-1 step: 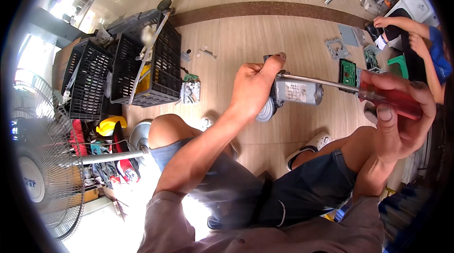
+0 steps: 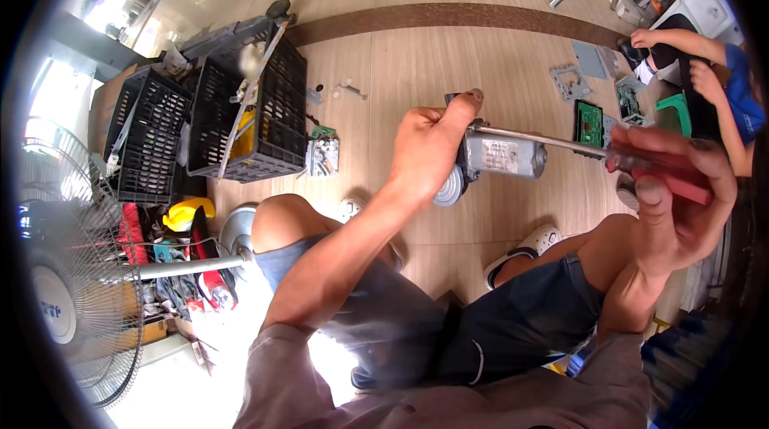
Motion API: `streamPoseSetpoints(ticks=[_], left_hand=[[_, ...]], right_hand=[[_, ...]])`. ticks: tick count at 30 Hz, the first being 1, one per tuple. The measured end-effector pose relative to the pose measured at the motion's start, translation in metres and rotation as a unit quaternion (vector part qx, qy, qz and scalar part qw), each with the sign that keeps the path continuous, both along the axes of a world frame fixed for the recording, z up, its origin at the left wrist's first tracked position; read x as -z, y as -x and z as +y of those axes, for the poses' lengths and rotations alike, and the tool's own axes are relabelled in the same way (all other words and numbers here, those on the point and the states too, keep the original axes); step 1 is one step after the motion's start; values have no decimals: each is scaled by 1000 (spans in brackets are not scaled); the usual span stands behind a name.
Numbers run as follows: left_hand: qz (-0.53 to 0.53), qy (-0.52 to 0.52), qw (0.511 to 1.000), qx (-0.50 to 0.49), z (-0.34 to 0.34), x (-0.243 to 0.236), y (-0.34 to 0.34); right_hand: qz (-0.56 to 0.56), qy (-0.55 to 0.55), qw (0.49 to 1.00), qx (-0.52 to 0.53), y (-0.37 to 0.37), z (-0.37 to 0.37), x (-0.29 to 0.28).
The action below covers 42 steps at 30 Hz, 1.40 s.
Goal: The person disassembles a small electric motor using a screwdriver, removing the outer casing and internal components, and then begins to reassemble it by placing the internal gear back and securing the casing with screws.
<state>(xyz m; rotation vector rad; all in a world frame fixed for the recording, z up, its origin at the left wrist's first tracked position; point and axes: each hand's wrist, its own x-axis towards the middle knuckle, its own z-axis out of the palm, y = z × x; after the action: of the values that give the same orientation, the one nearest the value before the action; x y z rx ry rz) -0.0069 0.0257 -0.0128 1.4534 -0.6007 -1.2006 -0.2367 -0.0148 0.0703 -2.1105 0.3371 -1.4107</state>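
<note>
My left hand [image 2: 428,149] is wrapped around a grey electric motor [image 2: 525,158] with a pale label on its side. A round grey disc [image 2: 450,189] shows at the motor's end beneath that hand. At the right, my right hand [image 2: 681,225] has its fingers closed around the red handle of a screwdriver [image 2: 669,177]. The long metal shaft runs left to the motor, near my left thumb. Its tip meets the motor close to that thumb, but the exact contact point is too small to make out.
Black plastic crates [image 2: 276,108] stand on the left, beyond a pedestal fan [image 2: 60,293]. Green circuit boards [image 2: 589,123] and metal plates [image 2: 569,83] lie on the floor at right. Close by sits another person in a blue sleeve [image 2: 745,112]. A green plastic piece [image 2: 674,114] is beside them.
The screwdriver's red handle has turned slightly within my right hand, and the fingers have shifted a little. My left hand and the motor stay put.
</note>
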Motion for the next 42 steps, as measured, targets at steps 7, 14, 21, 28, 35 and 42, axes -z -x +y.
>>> streamPoseSetpoints(ticks=[7,14,21,28,35,42], left_hand=[[-35,11,999,5,0,2,-1],[-24,7,1000,-4,1,-2,-1],[-10,8,1000,5,1,-1,-2],[-72,7,997,26,0,6,0],[-34,-12,999,5,-1,5,-3],[-49,-1,999,17,1,1,1]], right_hand=[[-129,-17,991,-10,-23,3,-5],[38,-14,997,72,2,0,2],[-67,-19,996,-48,-4,-4,1],[-144,43,989,-14,-16,-6,-1],[30,-23,999,-11,9,2,0],[-166,-51,985,-20,-23,3,3]])
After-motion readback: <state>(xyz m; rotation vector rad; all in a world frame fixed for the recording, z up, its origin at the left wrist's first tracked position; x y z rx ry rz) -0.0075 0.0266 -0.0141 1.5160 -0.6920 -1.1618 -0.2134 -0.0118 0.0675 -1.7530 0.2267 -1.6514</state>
